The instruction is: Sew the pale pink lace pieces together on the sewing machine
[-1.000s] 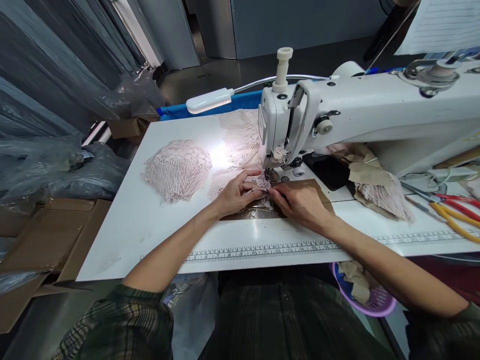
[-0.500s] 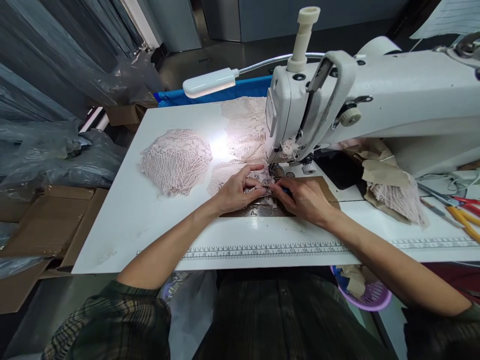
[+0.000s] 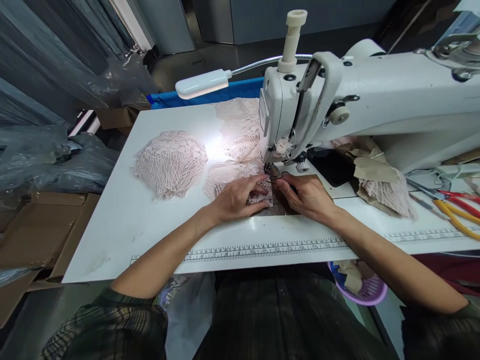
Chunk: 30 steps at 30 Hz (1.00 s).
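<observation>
My left hand (image 3: 237, 198) lies on a pale pink lace piece (image 3: 225, 178), fingers bent and pressing it down just in front of the needle (image 3: 270, 172) of the white sewing machine (image 3: 360, 105). My right hand (image 3: 305, 196) rests to the right of the needle, its fingers pinched on the lace's edge. Both hands sit over a brown taped patch (image 3: 279, 205) on the white table (image 3: 123, 220).
A second lace piece (image 3: 170, 161) lies to the left under the gooseneck lamp (image 3: 198, 83). More lace and brown paper (image 3: 382, 185) sit right of the machine, beside scissors with red and yellow handles (image 3: 453, 205). A printed ruler (image 3: 262, 248) runs along the front edge. Cardboard boxes (image 3: 33, 235) stand left.
Both hands have slid the lace a little toward the needle. The camera has shifted slightly, so the table sits lower left in view.
</observation>
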### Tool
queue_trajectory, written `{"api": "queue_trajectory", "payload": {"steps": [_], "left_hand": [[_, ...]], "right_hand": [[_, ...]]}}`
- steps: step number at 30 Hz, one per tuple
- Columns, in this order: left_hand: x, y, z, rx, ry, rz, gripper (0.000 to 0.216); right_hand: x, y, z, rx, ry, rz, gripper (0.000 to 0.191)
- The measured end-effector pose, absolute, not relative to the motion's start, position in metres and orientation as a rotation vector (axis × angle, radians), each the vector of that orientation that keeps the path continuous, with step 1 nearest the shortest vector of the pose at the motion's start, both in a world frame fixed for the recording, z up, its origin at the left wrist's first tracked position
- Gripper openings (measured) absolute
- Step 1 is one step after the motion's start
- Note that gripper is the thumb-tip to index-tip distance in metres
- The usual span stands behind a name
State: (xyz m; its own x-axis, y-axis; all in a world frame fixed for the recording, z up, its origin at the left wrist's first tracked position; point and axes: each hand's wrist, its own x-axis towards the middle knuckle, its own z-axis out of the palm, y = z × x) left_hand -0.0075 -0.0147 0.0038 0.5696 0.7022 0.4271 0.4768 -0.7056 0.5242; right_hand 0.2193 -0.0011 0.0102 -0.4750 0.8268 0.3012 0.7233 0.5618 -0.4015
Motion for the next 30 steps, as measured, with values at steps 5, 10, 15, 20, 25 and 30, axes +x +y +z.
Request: {"api": "queue_trajectory", "payload": {"steps": [5,10,15,20,25,30], "left_hand": [[-0.016,-0.007,0.008,2.855,0.819,0.737,0.023],[-0.016,-0.002,0.004,2.960,0.703,0.922,0.007],[-0.012,-0.003,0.003,2.997,0.707,1.031,0.007],[-0.011,-0.003,-0.004,3.038,0.676,0.878,0.009],[-0.011,-0.002,-0.005,3.031,0.685,0.895,0.014],[-0.010,-0.001,-0.001,3.085,0.690,0.848,0.018]], "right_hand": [[0.245,0.005,0.012,-1.506,-2.268,-0.037,0.045],[0.249,0.007,0.011,-1.283,-2.305,-0.003,0.030],[0.235,0.014,0.008,-1.025,-2.391,0.430,0.031],[0.232,0.018,-0.004,-0.972,-2.455,0.505,0.040],[0.237,0.018,-0.012,-0.962,-2.465,0.501,0.040],[0.237,0.017,-0.012,-0.945,-2.473,0.483,0.042]]}}
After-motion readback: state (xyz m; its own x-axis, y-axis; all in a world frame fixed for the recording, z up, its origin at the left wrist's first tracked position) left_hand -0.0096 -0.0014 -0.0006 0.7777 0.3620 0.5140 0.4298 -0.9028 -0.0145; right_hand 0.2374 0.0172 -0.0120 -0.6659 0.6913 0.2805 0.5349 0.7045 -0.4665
